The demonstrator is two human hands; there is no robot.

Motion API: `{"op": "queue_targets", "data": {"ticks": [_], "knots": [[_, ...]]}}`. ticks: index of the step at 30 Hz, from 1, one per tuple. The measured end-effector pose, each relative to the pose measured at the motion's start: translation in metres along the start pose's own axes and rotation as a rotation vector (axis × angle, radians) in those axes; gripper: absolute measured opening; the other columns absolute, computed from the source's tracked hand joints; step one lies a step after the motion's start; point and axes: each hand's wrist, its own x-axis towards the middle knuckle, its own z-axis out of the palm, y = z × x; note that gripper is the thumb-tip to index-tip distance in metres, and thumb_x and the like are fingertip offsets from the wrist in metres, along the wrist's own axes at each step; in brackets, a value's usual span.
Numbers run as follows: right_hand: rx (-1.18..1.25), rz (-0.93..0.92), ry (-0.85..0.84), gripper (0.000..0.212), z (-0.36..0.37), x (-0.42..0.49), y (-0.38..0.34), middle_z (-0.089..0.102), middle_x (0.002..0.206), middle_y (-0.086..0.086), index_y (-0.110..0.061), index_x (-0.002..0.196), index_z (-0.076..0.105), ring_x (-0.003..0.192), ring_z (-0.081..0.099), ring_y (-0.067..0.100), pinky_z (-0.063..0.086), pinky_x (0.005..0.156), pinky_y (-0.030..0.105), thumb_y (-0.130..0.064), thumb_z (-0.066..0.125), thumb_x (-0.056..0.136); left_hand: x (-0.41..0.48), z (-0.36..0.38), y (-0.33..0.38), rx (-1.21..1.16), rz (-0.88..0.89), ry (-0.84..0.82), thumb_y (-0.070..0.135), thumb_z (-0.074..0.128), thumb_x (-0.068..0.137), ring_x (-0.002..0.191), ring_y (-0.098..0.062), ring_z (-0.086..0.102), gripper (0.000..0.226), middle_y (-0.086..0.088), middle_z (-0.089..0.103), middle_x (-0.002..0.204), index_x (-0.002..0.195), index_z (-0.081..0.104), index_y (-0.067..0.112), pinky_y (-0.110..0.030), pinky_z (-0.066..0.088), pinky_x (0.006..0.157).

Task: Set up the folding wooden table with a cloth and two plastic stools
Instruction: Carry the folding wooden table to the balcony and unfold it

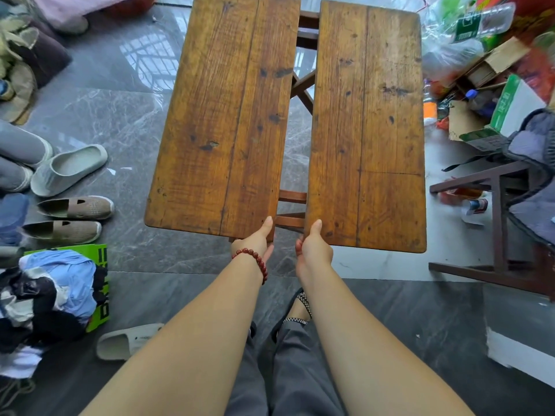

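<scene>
The folding wooden table (228, 121) stands in front of me on the marble floor, its two brown top halves lying flat with a gap between them. Crossed dark legs show through the gap. My left hand (255, 240), with a red bead bracelet on the wrist, grips the near inner corner of the left half, thumb on top. My right hand (312, 244) grips the near inner corner of the right half (366, 130) the same way. No cloth or plastic stools are in view.
Shoes and slippers (69, 169) lie along the left, with a green bag of clothes (57, 292) near my feet. A dark wooden chair (498, 217) with a padded cover stands at the right. Boxes, bottles and plastic bags (480, 64) crowd the far right.
</scene>
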Motion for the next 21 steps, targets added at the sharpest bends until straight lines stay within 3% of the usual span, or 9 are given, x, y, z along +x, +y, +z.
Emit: {"op": "queue_targets", "data": {"ticks": [4,9,15,18,21], "knots": [[-0.044,0.014,-0.007,0.063,-0.012,0.006,0.006,0.054,0.072,-0.001,-0.002,0.122,0.053,0.069,0.051,0.012,0.043,0.086,0.03,-0.056,0.049,0.09,0.001,-0.005,-0.016,0.062,-0.017,0.012,0.035,0.084,0.066,0.088,-0.016,0.068,0.077,-0.012,0.066,0.109,0.125,0.049,0.001,-0.024,0.053,0.064],[-0.059,0.016,0.018,0.06,-0.03,0.019,0.011,0.055,0.075,0.0,-0.002,0.121,0.054,0.088,0.056,0.018,0.045,0.096,0.034,-0.054,0.05,0.091,-0.003,-0.002,-0.037,0.1,-0.068,0.024,0.039,0.085,0.063,0.099,-0.019,0.063,0.087,-0.013,0.058,0.125,0.131,0.045,0.003,-0.022,0.051,0.059],[-0.074,0.026,0.027,0.061,-0.046,0.033,0.014,0.057,0.08,0.001,-0.004,0.123,0.052,0.09,0.056,0.02,0.047,0.095,0.035,-0.055,0.052,0.089,-0.004,0.006,-0.062,0.131,-0.078,0.023,0.036,0.082,0.069,0.1,-0.02,0.063,0.074,-0.015,0.06,0.121,0.125,0.05,0.0,-0.028,0.053,0.086],[-0.056,0.034,0.016,0.058,-0.049,0.037,0.014,0.056,0.076,0.002,-0.003,0.121,0.052,0.08,0.056,0.018,0.049,0.085,0.031,-0.051,0.053,0.09,-0.006,0.011,-0.068,0.145,-0.092,0.02,0.033,0.079,0.073,0.097,-0.019,0.064,0.065,-0.016,0.062,0.119,0.122,0.052,0.0,-0.03,0.053,0.09],[-0.033,0.058,-0.013,0.049,-0.051,0.039,0.012,0.057,0.078,0.003,-0.005,0.114,0.052,0.069,0.056,0.014,0.048,0.065,0.024,-0.047,0.056,0.09,-0.009,0.014,-0.069,0.178,-0.119,-0.003,0.029,0.073,0.08,0.094,-0.017,0.064,0.055,-0.015,0.062,0.119,0.121,0.052,-0.001,-0.026,0.052,0.082]]}}
